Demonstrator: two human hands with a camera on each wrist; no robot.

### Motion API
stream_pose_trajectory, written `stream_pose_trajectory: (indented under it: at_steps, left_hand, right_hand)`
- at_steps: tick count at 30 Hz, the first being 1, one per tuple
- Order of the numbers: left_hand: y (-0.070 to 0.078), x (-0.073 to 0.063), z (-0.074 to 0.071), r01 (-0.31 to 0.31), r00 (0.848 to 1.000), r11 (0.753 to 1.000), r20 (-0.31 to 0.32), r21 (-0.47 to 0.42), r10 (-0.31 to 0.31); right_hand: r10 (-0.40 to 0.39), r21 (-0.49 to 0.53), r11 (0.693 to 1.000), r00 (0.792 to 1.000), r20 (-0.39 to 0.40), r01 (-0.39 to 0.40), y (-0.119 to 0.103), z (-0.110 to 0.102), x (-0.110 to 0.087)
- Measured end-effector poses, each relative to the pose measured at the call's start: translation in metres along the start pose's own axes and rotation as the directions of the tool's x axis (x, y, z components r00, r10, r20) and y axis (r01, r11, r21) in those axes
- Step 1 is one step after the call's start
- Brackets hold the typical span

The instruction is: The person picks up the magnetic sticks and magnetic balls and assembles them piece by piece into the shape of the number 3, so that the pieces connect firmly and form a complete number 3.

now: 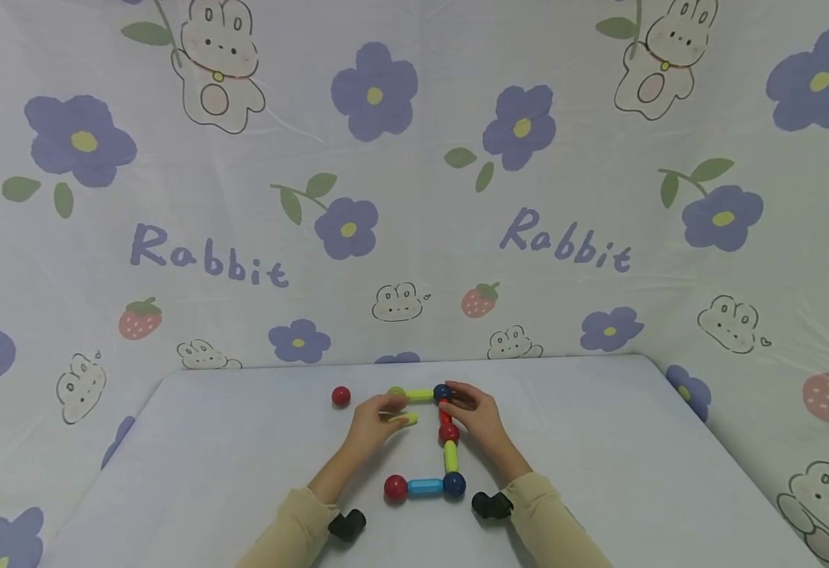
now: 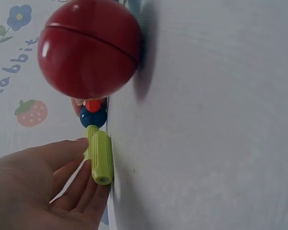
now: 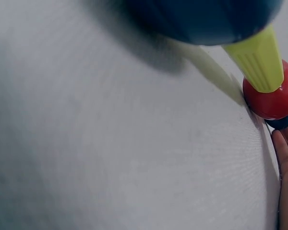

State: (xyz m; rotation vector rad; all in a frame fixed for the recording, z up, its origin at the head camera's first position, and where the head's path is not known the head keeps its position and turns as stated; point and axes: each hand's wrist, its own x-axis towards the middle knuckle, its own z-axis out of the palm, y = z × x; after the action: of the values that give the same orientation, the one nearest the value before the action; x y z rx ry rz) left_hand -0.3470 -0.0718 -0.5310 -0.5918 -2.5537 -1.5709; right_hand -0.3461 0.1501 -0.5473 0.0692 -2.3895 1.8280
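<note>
A jointed line of balls and rods lies on the white table. My left hand (image 1: 371, 426) pinches a short yellow-green rod (image 2: 102, 158), one end of which shows a hole. Just past its fingers are a yellow-green ball (image 1: 396, 392) and a second yellow-green rod (image 1: 421, 394), joined to a far blue ball (image 1: 442, 391). My right hand (image 1: 481, 418) grips that blue ball, its fingers also by the red rod (image 1: 446, 412). From there the line runs through a red ball (image 1: 448, 433) and a yellow-green rod (image 1: 451, 457). The left palm is partly hidden.
Nearer me, a blue ball (image 1: 453, 485), a light blue rod (image 1: 425, 487) and a red ball (image 1: 396, 488) lie between my forearms. A loose red ball (image 1: 341, 396) sits left of my left hand. Patterned cloth (image 1: 414, 197) rises behind the table.
</note>
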Motion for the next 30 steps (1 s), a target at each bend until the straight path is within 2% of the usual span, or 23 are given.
stream_pose_trajectory:
  at_steps: [7,16,19,22,26,30]
  left_hand:
    - [-0.002,-0.001,0.000,0.043,0.998,0.998,0.043,0.043,-0.045]
    - [-0.005,0.000,0.001,0.043,0.998,0.998,0.046,0.054,-0.045]
    - [-0.006,0.000,0.001,0.031,0.998,0.998,0.055,0.048,-0.034]
    - [-0.005,0.000,0.001,0.022,0.997,0.999,0.068,0.046,-0.025]
    - [-0.004,-0.001,0.002,0.026,0.995,0.998,0.093,0.051,-0.031]
    - [-0.002,-0.002,0.003,0.030,0.991,0.998,0.129,0.052,-0.036]
  right_hand:
    - [-0.005,-0.012,1.000,1.000,0.004,0.005,-0.001,0.000,0.002]
    - [-0.003,0.002,1.000,1.000,0.008,0.003,0.001,0.000,0.004]
    - [0.002,0.002,1.000,1.000,0.028,-0.002,-0.011,-0.003,-0.001]
    - [0.010,0.016,1.000,0.999,0.040,-0.011,-0.012,-0.003,-0.002]
    - [0.011,0.024,1.000,1.000,0.023,-0.012,0.001,-0.002,0.004]
    - [0.011,0.011,1.000,1.000,0.005,-0.011,0.003,-0.001,0.005]
